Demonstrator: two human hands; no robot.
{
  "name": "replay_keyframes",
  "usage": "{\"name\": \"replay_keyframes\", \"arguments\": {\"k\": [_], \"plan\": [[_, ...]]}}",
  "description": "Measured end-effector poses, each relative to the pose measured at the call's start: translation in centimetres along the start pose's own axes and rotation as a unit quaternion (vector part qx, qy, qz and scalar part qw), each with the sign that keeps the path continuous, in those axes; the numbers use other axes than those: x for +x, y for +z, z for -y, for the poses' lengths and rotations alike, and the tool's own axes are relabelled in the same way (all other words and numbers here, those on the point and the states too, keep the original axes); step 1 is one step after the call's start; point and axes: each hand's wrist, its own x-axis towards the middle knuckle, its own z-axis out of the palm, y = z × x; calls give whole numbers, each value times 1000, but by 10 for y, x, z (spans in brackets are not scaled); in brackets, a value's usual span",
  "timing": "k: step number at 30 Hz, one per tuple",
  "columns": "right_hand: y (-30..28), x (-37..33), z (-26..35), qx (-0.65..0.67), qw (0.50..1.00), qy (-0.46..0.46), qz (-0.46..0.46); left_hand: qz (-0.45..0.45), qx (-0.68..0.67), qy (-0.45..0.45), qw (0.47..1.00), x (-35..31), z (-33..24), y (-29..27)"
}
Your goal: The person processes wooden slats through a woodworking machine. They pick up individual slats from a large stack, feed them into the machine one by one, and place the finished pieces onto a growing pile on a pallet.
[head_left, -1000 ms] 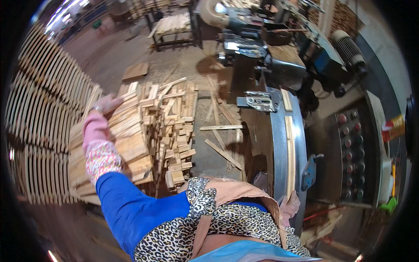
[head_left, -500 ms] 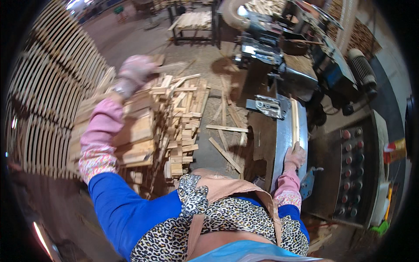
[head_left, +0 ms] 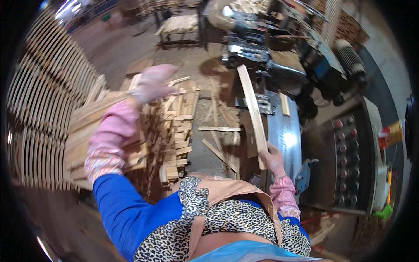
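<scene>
My right hand (head_left: pixel 273 159) is closed round the near end of a long, pale wood strip (head_left: pixel 253 111). The strip is raised and tilted, its far end in front of the machine, left of the shiny metal table (head_left: pixel 286 153). A short wood piece (head_left: pixel 284 105) lies on that table by the machine. Over on the left, my gloved left hand (head_left: pixel 153 83) is above the far side of a heap of cut wood pieces (head_left: pixel 179 131). It is smeared by motion, but thumb and fingers look spread, with nothing visible between them. Wider boards (head_left: pixel 98 126) lie stacked below my left forearm.
Tall stacks of slats (head_left: pixel 41 118) rise at the far left. The woodworking machine (head_left: pixel 279 56) stands ahead on the right, with a button panel (head_left: pixel 347 161) nearer me. Loose strips (head_left: pixel 220 155) litter the floor between heap and machine. A low bench (head_left: pixel 181 28) with wood stands farther back.
My right hand has lifted the strip off the metal table and brought it leftward. My left hand has shifted right over the heap; the blurred stick by its fingers no longer shows there.
</scene>
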Motion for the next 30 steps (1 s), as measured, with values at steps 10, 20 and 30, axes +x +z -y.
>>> {"name": "replay_keyframes", "arguments": {"k": [10,20,30], "plan": [[-63,-73,-111,-479,820,-90,-301,208,-70,-386,896,-109,188,-11],[35,157,96,-61,985,-159,-32,48,346,-7,937,-44,31,-45],[66,11,138,62,972,-199,108,56,172,421,889,43,-187,69]]}}
